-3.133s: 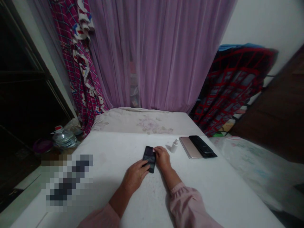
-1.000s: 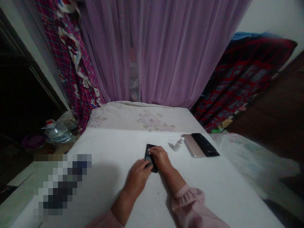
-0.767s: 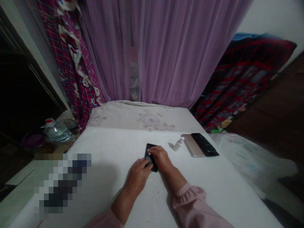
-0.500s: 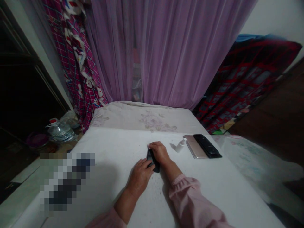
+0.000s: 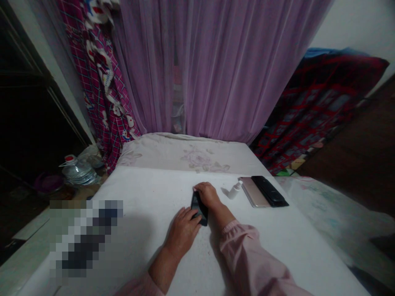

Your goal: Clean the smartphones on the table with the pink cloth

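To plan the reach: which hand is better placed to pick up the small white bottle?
Probably the right: the right hand lies at the black smartphone, closest to the white bottle. The left hand sits farther away, beyond the phone.

Just past my right hand [image 5: 208, 196], toward the upper right, a small white dropper bottle [image 5: 236, 190] and then a rose-gold phone [image 5: 252, 192] and black phone [image 5: 269, 190] block the way. Left of my left hand [image 5: 182, 235], the white sheet [image 5: 145, 197] gives me room up to the pillow [image 5: 191, 158].

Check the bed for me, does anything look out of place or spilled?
Nothing looks spilled, but the black phone sits skewed on the rose-gold phone, and a pixelated patch hides something on the white sheet.
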`<act>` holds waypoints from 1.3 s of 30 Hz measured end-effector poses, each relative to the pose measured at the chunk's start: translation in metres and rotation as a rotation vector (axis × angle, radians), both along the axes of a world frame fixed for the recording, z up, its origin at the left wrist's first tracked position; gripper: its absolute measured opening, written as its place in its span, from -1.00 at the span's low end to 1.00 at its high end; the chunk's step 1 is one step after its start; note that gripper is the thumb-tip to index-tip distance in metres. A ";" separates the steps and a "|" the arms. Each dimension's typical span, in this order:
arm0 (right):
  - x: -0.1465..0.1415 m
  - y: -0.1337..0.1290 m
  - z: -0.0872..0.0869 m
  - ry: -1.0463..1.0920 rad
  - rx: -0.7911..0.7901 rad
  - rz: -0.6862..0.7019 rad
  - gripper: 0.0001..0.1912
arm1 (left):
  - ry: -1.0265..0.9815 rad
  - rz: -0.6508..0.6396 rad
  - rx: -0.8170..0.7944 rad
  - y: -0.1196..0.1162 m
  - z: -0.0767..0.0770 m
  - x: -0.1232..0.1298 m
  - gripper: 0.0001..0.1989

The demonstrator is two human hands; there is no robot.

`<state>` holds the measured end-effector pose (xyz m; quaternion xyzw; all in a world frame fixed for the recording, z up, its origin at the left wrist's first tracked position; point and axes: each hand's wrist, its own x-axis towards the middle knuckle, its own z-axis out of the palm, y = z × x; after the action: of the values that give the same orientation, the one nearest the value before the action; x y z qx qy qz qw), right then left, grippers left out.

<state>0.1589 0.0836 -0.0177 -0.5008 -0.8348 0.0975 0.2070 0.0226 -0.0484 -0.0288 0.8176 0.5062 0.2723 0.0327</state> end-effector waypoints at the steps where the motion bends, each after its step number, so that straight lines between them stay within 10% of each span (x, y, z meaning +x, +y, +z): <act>1: 0.000 0.000 0.000 -0.007 -0.011 -0.003 -0.71 | -0.005 0.005 -0.010 -0.001 0.002 0.002 -0.72; 22: 0.016 0.000 0.011 -0.062 -0.136 -0.072 -0.70 | 0.095 0.016 -0.078 0.009 -0.005 0.016 -0.65; 39: 0.034 -0.026 -0.017 0.149 0.032 -0.182 -0.72 | 0.093 0.055 -0.089 0.007 -0.005 0.018 -0.59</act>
<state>0.1933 0.0577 -0.0349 -0.5624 -0.7697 0.1022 0.2844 0.0411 -0.0418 -0.0340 0.8129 0.5411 0.2123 0.0380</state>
